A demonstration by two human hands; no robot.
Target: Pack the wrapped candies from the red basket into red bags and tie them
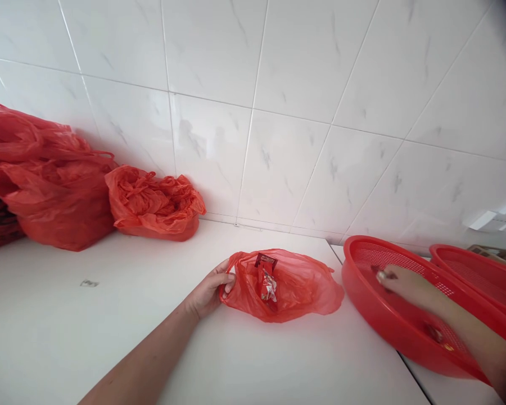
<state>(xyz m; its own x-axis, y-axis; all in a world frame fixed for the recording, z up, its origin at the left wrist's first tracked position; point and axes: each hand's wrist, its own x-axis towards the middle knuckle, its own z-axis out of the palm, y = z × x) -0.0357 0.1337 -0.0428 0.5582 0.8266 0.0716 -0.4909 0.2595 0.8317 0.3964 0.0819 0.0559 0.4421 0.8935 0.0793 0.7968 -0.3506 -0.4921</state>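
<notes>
My left hand point(211, 291) pinches the left edge of a thin red plastic bag point(303, 287) lying on the white counter point(109, 326). Inside the bag's mouth shows a small red-and-white wrapped packet point(268, 282). My right hand point(398, 280) reaches into a round red plastic sieve basket point(362, 292) at the right, fingers closed around a small item I cannot make out. A few small wrapped pieces point(436, 334) lie on the basket's floor.
Filled red plastic bags sit against the tiled wall at the left: a large pile point(42, 180) and a smaller bag point(154, 203). A second red basket point(480, 273) stands behind the first. A seam divides the counter under the basket.
</notes>
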